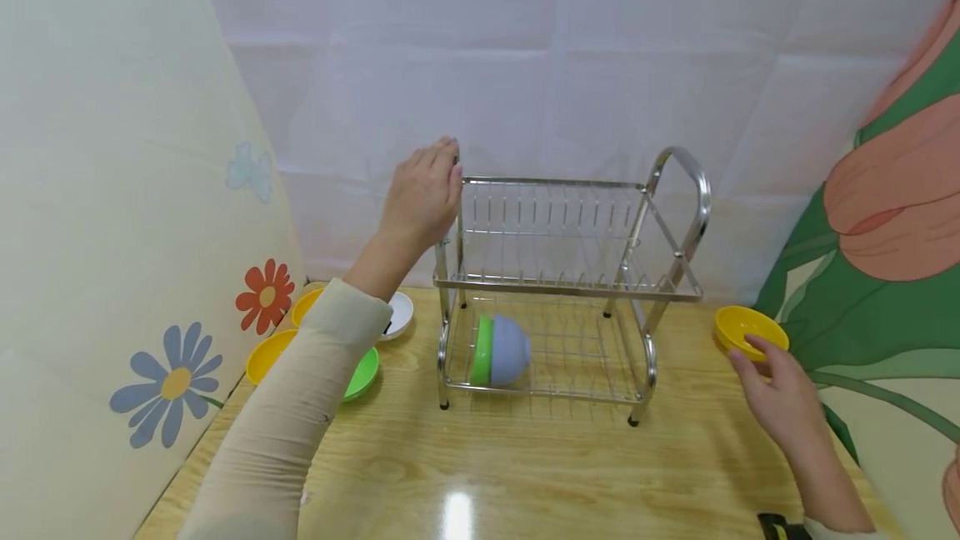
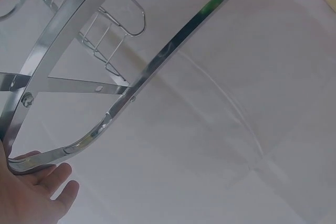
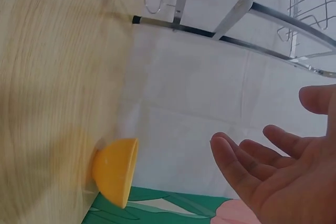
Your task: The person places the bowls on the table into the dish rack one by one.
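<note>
A two-tier metal dish rack (image 1: 570,283) stands on the wooden table. My left hand (image 1: 423,194) grips the top of its left curved handle; the left wrist view shows the fingers (image 2: 55,179) around the tube. On the lower tier a green bowl (image 1: 482,350) and a light-blue bowl (image 1: 510,350) stand on their sides against each other. My right hand (image 1: 783,394) is to the right of the rack, fingers spread and holding nothing. Nearest to it is a yellow bowl (image 1: 750,325), upright on the table; the right wrist view shows a gap between fingers and bowl.
Left of the rack, partly behind my left sleeve, are a white bowl (image 1: 401,315), a green dish (image 1: 363,375) and two yellow dishes, one of them the nearer yellow dish (image 1: 266,355). A white cloth wall (image 1: 510,65) rises behind the rack. Painted panels flank both sides.
</note>
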The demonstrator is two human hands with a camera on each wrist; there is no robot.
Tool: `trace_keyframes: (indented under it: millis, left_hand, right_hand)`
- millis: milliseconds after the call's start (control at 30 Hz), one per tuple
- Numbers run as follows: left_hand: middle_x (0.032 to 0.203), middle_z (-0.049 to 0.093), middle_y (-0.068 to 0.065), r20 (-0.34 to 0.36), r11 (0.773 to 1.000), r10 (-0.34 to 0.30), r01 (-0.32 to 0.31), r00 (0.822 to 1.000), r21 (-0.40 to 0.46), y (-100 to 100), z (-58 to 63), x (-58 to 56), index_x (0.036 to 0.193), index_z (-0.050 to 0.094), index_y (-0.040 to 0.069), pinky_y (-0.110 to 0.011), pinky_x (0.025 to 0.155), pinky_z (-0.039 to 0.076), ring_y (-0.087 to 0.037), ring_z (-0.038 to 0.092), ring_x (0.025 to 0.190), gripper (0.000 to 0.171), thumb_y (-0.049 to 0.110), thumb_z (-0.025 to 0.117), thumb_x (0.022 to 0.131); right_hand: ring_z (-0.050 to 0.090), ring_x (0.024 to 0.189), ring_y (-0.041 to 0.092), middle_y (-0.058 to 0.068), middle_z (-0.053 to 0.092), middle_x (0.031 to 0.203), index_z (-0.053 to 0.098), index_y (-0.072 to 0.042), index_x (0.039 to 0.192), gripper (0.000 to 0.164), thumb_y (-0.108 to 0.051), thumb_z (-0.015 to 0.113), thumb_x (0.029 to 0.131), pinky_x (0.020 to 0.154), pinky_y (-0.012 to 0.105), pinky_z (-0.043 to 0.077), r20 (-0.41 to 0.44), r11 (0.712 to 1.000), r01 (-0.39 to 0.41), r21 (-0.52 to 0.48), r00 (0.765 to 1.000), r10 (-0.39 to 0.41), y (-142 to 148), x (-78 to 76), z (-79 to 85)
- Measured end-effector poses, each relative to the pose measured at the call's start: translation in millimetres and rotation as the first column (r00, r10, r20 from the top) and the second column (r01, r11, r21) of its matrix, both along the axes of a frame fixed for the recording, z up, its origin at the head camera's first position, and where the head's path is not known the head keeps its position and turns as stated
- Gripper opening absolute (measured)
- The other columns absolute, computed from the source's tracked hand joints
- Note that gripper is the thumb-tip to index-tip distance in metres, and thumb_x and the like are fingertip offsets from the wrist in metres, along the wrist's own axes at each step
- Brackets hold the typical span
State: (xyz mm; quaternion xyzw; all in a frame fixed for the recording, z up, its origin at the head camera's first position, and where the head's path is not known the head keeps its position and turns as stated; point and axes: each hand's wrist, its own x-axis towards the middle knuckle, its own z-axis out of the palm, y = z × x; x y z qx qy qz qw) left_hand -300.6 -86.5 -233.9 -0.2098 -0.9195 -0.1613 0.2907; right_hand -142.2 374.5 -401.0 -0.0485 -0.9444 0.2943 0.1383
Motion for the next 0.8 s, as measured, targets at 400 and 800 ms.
trace_keyframes:
  millis: [400,800]
  left_hand:
    - [0.158,0.042,-0.012,0.006,1.000,0.004,-0.004,1.000,-0.001,2.2,-1.3,-0.1,0.152,0.042,0.002,-0.048,0.119,0.032,-0.030,0.039,0.145,0.051,0.029,0.030,0.110]
    - [0.160,0.039,-0.012,0.024,1.000,0.017,-0.017,1.000,-0.013,2.5,-1.3,-0.5,0.153,0.039,0.002,-0.047,0.122,0.029,-0.030,0.036,0.147,0.051,0.029,0.029,0.110]
  right_hand:
    - [0.047,0.116,0.064,0.049,0.033,0.141,0.030,0.019,0.146,0.070,-0.039,0.039,0.109,0.087,0.071,0.044,0.086,0.998,0.057,-0.002,0.995,-0.057,38.5,-12.6,-11.9]
    - [0.036,0.123,0.066,0.050,0.023,0.147,0.018,0.019,0.150,0.077,-0.043,0.034,0.108,0.095,0.074,0.037,0.177,0.994,0.101,-0.039,0.980,-0.092,71.0,-29.7,-27.8]
